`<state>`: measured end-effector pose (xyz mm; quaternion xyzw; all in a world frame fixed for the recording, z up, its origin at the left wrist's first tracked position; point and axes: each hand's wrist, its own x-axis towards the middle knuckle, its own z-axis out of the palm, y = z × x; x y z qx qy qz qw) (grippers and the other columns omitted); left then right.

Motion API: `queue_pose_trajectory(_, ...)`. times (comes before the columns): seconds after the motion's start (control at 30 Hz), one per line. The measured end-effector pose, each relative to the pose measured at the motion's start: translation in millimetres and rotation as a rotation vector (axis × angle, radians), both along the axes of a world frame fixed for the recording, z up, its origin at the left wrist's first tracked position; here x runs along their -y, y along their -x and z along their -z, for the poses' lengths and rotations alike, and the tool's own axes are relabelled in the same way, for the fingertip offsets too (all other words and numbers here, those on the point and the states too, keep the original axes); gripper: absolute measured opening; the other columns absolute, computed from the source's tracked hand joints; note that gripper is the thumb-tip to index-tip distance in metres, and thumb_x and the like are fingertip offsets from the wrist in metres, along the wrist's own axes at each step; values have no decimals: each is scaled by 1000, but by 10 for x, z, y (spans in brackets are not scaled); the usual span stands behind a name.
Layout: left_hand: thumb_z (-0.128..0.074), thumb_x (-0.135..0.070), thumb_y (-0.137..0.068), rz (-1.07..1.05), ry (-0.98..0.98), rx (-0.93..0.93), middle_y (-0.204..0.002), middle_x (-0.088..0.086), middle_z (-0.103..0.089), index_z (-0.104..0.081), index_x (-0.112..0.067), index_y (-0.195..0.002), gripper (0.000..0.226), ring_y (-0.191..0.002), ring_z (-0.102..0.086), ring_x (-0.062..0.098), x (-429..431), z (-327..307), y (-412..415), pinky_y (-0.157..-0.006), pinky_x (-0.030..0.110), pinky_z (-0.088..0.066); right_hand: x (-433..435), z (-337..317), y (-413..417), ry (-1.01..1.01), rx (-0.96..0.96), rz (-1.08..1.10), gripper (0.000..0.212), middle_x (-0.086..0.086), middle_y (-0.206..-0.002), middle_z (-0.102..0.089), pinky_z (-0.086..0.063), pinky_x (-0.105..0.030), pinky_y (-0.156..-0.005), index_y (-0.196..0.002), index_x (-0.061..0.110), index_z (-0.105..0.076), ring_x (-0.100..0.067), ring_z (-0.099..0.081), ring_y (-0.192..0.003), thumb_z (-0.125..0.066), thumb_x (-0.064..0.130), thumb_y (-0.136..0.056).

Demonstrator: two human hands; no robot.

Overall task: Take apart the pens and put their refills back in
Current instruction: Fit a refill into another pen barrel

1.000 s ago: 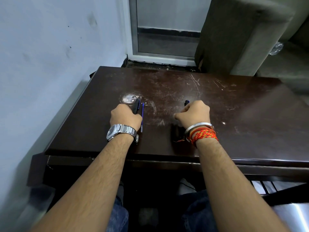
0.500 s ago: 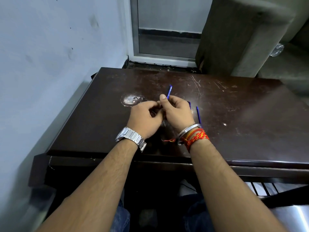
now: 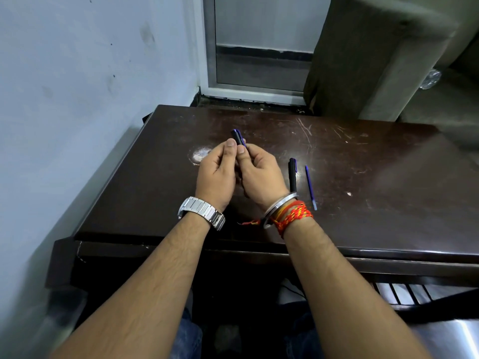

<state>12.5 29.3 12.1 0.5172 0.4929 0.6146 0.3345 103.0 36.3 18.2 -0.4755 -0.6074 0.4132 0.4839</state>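
A slim black pen with a purple tip [image 3: 238, 137] is sitting between both hands, held above the middle of the tabletop and pointing away and a little to the left. The left hand [image 3: 216, 174] is curling around its lower part, thumb pressing near the exposed upper end; the right hand [image 3: 259, 174] is closing on it from the other side, thumb lying against the barrel just beside the left thumb. Only the top of the pen is showing beyond the thumbs; the rest is hidden inside the fingers. Just to the right of the right hand a second black pen barrel with a purple end [image 3: 293, 174] is lying flat, its near end passing behind the wrist's steel bangle [image 3: 281, 207]. Beside that, apart from it, a thin blue refill [image 3: 310, 186] is lying on the surface. A silver metal watch [image 3: 201, 212] is circling the left wrist, red and orange threads [image 3: 295, 217] the right. Everything is resting on a dark brown scratched wooden table [image 3: 363, 161] bearing a pale round stain [image 3: 199, 154], standing against a pale blue-grey wall [image 3: 90, 86], with a grey-framed door [image 3: 259, 47] beyond
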Motion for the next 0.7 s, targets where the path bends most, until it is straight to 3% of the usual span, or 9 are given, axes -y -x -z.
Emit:
queue_pose_trajectory(0.07, -46, -34, -97, 13, 34, 111, -90, -13, -74, -73, -27, -94, 28, -94, -68, 8, 3, -18, 11, -85, 31, -55, 5, -4, 25, 15, 3, -27, 24, 1, -76, -67, -48, -36, -63, -95, 15, -68, -10, -58, -66, -48, 26, -102)
queue_pose_trajectory(0.23, -51, -26, -98, -8, 73, 207, -93, -2, -75, -75, -20, -88, 27, -97, -69, 21, 13, -67, 38, -89, 42, -55, 22, -12, 46, 25, -31, -43, 22, 2, -80, -69, -41, -12, -51, -100, 19, -69, 3, -57, -55, -48, 26, -103)
queue_pose_trajectory(0.37, -55, -28, -94, -13, 69, 255, -86, -4, -76, -77, -25, -76, 28, -90, -70, 17, -7, -55, 46, -87, 44, -56, 45, -33, 70, 44, -27, -22, 25, -5, -89, -74, -55, -30, -70, -100, 15, -69, -16, -70, -79, -48, 28, -103)
queue_pose_trajectory(0.4, -56, -30, -93, -15, 62, 247, -85, -5, -76, -77, -27, -74, 28, -89, -71, 16, -13, -49, 46, -86, 43, -57, 50, -32, 68, 56, -15, -23, 28, -4, -86, -73, -54, -32, -69, -101, 13, -69, -17, -69, -76, -47, 29, -103)
queue_pose_trajectory(0.53, -56, -35, -91, -27, 46, 221, -81, -5, -76, -77, -31, -73, 27, -88, -71, 18, -32, -16, 42, -86, 43, -56, 52, 21, 38, 130, -38, -47, 35, 8, -65, -56, -36, -24, -58, -95, 2, -68, -5, -48, -58, -45, 27, -104)
queue_pose_trajectory(0.63, -54, -32, -94, -49, 51, 195, -81, -8, -75, -75, -32, -73, 30, -86, -71, 15, -54, 5, 36, -83, 40, -57, 69, 5, 39, 50, 43, 5, 27, 13, -70, -60, -42, -23, -61, -98, 12, -70, 3, -52, -61, -46, 22, -103)
queue_pose_trajectory(0.7, -53, -30, -96, -54, 50, 204, -79, -10, -75, -74, -31, -75, 30, -84, -70, 10, -61, -3, 26, -81, 35, -56, 70, -23, 58, 17, 33, 19, 26, 7, -85, -69, -51, -28, -75, -108, 13, -71, -4, -61, -77, -46, 21, -103)
